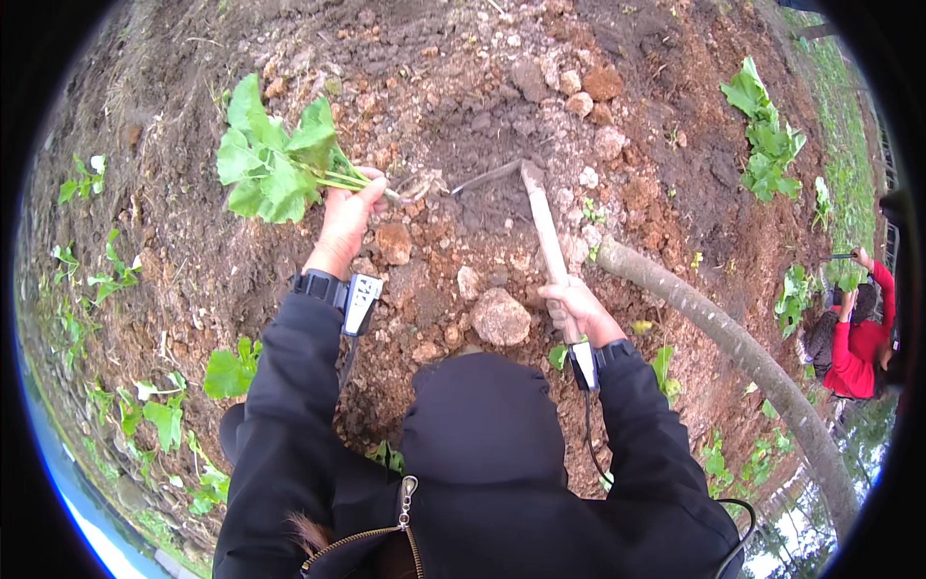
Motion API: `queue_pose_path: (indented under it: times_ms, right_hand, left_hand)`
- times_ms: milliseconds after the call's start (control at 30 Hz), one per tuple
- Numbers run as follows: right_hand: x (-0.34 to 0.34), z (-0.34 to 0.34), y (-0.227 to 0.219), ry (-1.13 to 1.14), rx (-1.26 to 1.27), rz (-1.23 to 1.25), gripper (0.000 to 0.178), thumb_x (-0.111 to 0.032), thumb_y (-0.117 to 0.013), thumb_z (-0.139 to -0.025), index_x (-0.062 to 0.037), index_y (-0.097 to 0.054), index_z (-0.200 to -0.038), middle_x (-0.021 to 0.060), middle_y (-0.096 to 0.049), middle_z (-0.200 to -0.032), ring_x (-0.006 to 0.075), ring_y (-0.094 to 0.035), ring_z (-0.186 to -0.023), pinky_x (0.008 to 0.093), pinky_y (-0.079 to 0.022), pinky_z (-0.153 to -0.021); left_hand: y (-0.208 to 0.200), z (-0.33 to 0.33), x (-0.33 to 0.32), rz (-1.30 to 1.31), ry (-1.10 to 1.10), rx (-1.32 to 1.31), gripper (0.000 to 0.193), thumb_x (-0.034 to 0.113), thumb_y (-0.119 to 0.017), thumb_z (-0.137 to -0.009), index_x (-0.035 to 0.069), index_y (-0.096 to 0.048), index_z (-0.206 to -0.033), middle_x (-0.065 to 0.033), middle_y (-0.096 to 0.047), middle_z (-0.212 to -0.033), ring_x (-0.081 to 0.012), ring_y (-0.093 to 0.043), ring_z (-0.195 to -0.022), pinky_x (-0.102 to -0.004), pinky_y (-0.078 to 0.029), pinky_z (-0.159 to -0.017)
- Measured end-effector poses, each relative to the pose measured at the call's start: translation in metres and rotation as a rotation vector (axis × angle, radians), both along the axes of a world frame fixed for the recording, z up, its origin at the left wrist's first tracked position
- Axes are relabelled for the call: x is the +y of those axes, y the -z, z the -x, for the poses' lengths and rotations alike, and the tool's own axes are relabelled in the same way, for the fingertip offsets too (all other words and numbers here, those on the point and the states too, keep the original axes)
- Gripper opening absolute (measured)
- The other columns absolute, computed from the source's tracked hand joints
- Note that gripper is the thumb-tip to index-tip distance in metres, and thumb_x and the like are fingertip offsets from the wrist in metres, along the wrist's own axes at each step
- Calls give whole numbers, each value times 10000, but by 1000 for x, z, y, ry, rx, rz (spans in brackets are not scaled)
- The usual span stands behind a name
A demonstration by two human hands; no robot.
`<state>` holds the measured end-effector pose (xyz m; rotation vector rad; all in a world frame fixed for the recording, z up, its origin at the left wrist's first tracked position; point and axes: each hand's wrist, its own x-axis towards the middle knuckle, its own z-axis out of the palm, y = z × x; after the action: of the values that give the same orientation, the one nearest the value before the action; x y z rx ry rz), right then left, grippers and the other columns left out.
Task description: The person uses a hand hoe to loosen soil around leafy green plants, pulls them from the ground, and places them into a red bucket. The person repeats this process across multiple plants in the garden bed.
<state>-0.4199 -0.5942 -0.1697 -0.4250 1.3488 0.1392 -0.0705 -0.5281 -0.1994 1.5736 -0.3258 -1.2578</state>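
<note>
Head view: outdoors, stony brown soil (675, 261); left hand (347, 220) closed on a bright green, broad-leaved plant (275, 164), right hand (579, 307) wrapped round a pale-handled hoe (544, 222).

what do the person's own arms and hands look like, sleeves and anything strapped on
The left hand and right hand wear no gloves. Both black sleeves are long. Each wrist has a dark strap and a small white-and-grey box; dark marks show on the left one. A thin dark cable leads from each box.

Outdoor garden plot (680, 280), stony brown soil (405, 58), leafy plants (769, 145), grassy edge (841, 125), tree trunk (738, 344)
</note>
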Motion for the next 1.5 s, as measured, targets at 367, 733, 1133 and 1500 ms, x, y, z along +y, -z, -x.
queue_pose_path:
  times_ms: [367, 733, 1133, 1500]
  right_hand:
    - [-50, -31, -26, 62, -59, 1383, 201, -134, -632, -791, -27, -489, -883, 62, -564, -649, 101, -537, -516, 230, -473, -500]
    - [-68, 0, 37, -867, 386, 866, 261, -149, -629, -747, 9, -553, -941, 171, -633, -843, 279, -640, -757, 367, -521, -653]
    - [11, 17, 59, -614, 437, 954, 298, -190, -611, -727, -23, -468, -928, 255, -599, -792, 433, -582, -782, 479, -474, -690]
    - [25, 18, 52, -510, 445, 976, 298, -200, -621, -742, -27, -452, -916, 246, -589, -718, 429, -586, -712, 476, -472, -614]
  left_hand:
    - [17, 23, -30, 38, 126, -269, 163, 93, -613, -810, 52, -565, -960, -28, -582, -879, -115, -572, -776, -271, -503, -687]
    - [57, 51, -82, 132, 202, -715, 240, 123, -659, -777, 59, -578, -994, -51, -606, -935, -152, -569, -866, -307, -457, -781]
    - [136, 71, -111, 19, 876, -1103, 301, 171, -384, -908, 68, -497, -1167, -93, -525, -1177, -237, -492, -1066, -359, -395, -925]
    - [155, 83, -79, 223, 302, -59, 320, 229, -376, -925, 75, -482, -1185, -90, -523, -1170, -232, -499, -1059, -371, -409, -926]
